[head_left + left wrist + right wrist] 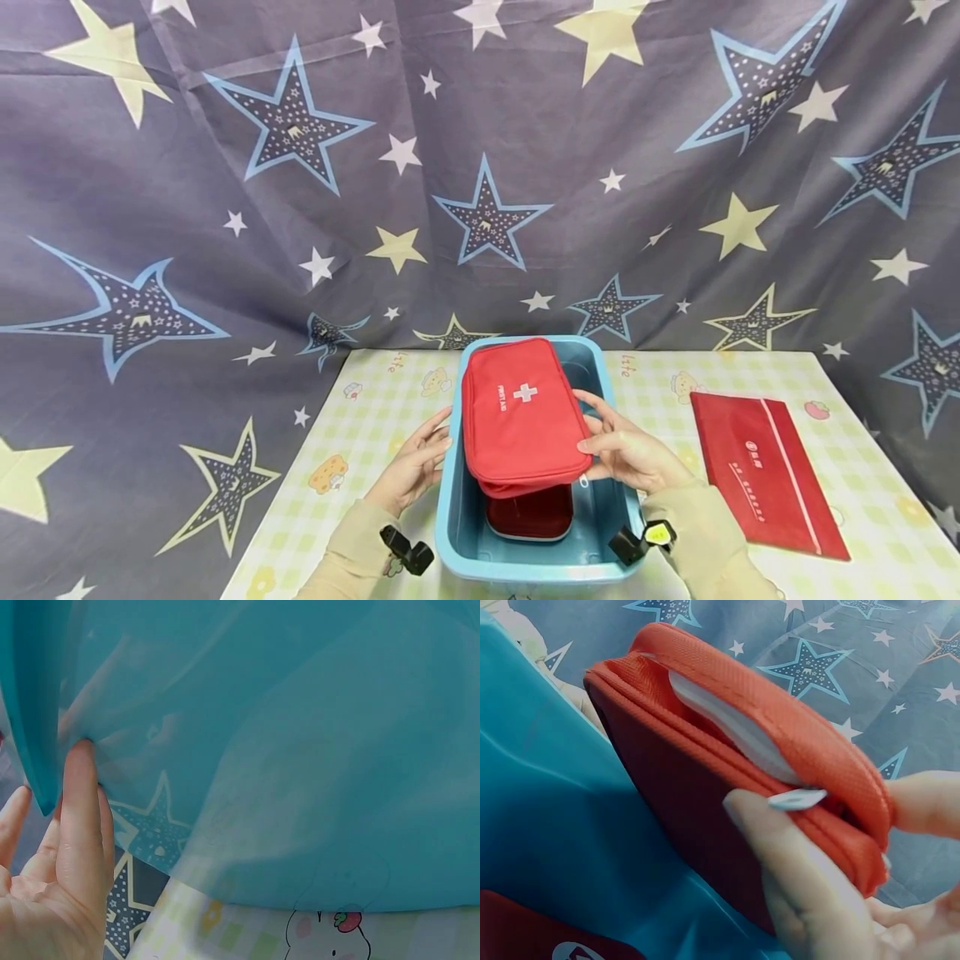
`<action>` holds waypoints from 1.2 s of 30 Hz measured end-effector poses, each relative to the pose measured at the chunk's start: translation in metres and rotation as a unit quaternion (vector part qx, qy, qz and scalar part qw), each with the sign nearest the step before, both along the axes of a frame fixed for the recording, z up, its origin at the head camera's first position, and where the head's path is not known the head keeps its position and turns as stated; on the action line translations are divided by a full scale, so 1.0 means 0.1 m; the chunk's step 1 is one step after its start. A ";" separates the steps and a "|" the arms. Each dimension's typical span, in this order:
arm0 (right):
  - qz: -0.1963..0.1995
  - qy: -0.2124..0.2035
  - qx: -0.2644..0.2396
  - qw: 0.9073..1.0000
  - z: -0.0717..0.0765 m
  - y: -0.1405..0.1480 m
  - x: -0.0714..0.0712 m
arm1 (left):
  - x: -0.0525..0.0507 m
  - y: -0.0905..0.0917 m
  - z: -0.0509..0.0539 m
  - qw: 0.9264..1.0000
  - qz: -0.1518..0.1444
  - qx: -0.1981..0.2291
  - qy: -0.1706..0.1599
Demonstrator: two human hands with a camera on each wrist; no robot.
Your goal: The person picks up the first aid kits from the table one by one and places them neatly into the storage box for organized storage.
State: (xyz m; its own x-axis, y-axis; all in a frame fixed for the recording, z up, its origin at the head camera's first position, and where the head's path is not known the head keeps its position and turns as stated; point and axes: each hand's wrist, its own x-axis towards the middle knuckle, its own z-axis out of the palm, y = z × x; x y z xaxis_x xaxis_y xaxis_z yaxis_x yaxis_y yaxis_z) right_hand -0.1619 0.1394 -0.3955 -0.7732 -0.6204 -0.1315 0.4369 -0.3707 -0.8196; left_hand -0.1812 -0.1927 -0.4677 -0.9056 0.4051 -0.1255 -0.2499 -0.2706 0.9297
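A red first aid bag with a white cross is tilted over the light blue plastic bin. My right hand pinches the bag's right edge between thumb and fingers. In the right wrist view, the bag's zipped side gapes and something white shows inside, with a pale zipper pull near my thumb. My left hand touches the bin's left side; in the left wrist view its fingers lie fairly straight against the outer wall. Below the bag, a dark red case lies inside the bin, partly hidden.
A flat red pouch with white print lies on the table to the right of the bin. A checked cloth with cartoon prints covers the table. A grey star-patterned curtain hangs behind and on both sides.
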 end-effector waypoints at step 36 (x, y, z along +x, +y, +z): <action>-0.010 -0.006 0.083 0.997 -0.01 -0.10 -0.06 | -0.01 0.00 -0.02 1.000 -0.004 -0.002 0.004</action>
